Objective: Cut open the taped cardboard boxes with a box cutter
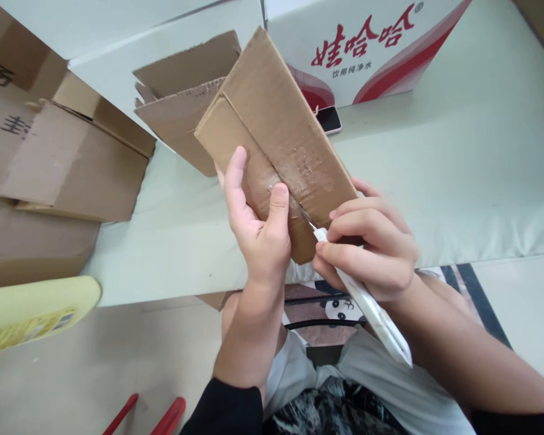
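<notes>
Bright even indoor light, soft faint shadows on desk (457, 181), glare on taped cardboard box (294, 163), wide-angle stretch at edges, mostly sharp focus

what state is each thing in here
small cardboard box, flaps shut, seam taped, held tilted above the table
knife, blade out, tip at the box's taped seam
left hand, gripping the small cardboard box
right hand, closed around the knife
brown box behind, flaps open
phone, lying flat, screen dark
</notes>
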A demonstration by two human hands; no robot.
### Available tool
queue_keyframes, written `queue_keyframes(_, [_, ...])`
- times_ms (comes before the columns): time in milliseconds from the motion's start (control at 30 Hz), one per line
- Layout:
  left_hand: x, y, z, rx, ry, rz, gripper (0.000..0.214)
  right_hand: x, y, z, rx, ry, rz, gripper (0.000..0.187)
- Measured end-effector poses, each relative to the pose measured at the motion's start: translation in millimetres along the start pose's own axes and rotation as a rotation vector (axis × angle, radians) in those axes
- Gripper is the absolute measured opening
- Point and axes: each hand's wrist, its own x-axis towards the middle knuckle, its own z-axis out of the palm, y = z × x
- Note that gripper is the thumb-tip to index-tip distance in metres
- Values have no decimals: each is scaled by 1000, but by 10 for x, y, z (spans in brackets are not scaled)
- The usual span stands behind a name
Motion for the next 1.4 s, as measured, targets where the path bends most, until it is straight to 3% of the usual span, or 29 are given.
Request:
queue_keyframes(833, [-14,-21,7,-82,27,-73,51,40,2,17,23,51,-82,27])
queue_keyframes(1233, [66,-276,-89,-91,33,-135,54,-1,-138,113,136,104,-26,31])
queue_keyframes(1400, [77,-302,-86,-97,51,-137,53,10,-120,22,159,23,-24,35])
